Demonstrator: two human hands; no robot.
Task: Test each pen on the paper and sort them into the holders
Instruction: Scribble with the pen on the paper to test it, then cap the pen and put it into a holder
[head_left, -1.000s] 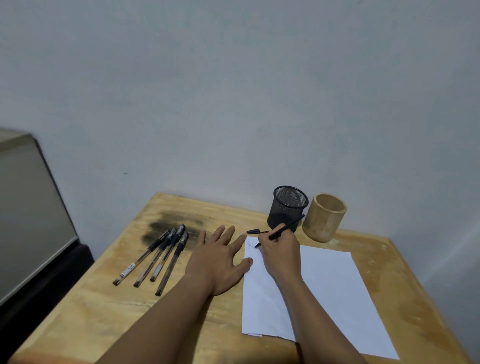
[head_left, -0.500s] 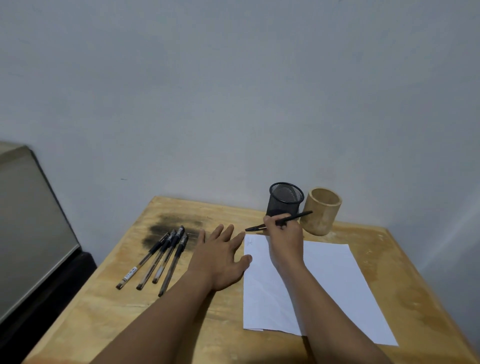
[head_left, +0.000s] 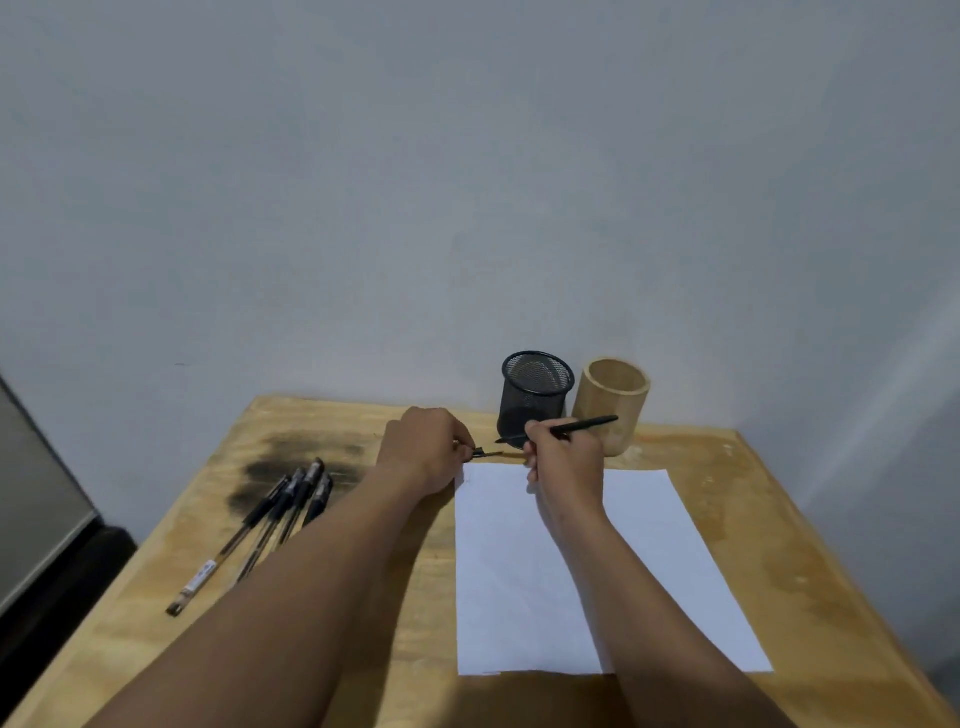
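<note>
Right hand (head_left: 563, 457) is gripping a black pen (head_left: 571, 427) above the paper's (head_left: 545, 571) far edge, while the left hand (head_left: 428, 449) is pinching its cap (head_left: 485, 453) near the mesh holder (head_left: 535, 397).

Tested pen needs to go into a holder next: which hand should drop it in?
Right. The right hand already holds the pen, whose end lies just before the mesh holder and the bamboo holder. The left hand pinches the cap, farther from both.
</note>
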